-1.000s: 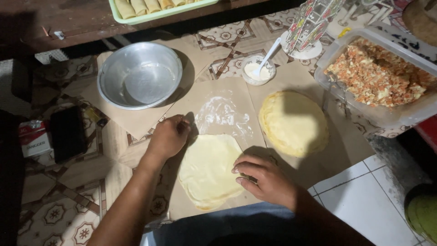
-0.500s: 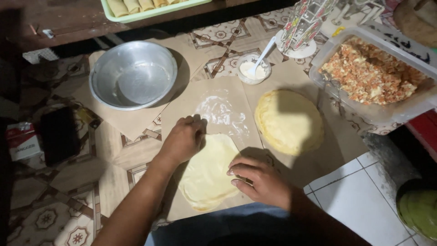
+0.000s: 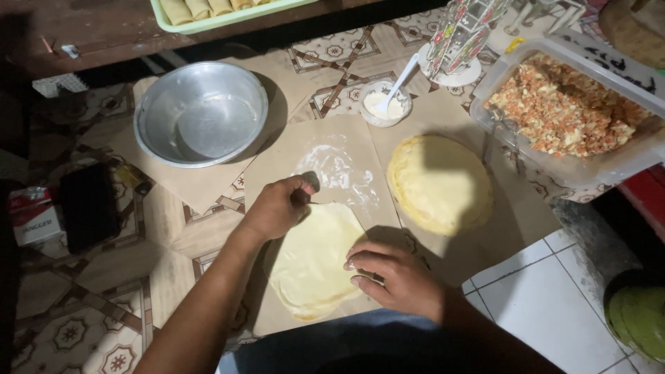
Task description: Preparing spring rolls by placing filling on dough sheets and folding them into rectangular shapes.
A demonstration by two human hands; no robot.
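Dark flat object (image 3: pixel 89 215): laid well to the left of the left hand, with a small red and white packet (image 3: pixel 33 216) just beside it.
Metal bowl (image 3: pixel 201 112): set above and to the left of the left hand, on brown paper, well apart from the fingers.
Green tray (image 3: pixel 228 15): seen at the top edge, far above the left hand, with pale rolled pieces in it.
Left hand (image 3: pixel 277 206): curled, the fingertips pinching the upper edge of the thin pale wrapper; whether the edge is lifted cannot be told.
Thin pale wrapper (image 3: pixel 315 260): spread flat on a brown paper sheet (image 3: pixel 277 315), lying between the two hands and touched by both.
Floury smear (image 3: pixel 336 170): left on the paper just above the left hand's fingers.
Right hand (image 3: pixel 395 277): laid open, nothing clasped, its fingertips pressed on the wrapper's right edge.
Small white cup (image 3: pixel 386 104): placed well above the right hand, holding white paste and a white spoon.
Stack of round wrappers (image 3: pixel 440 183): set above and to the right of the right hand, near but apart.
Clear tub (image 3: pixel 596 173): placed far right of the right hand, filled with chopped orange and white filling.
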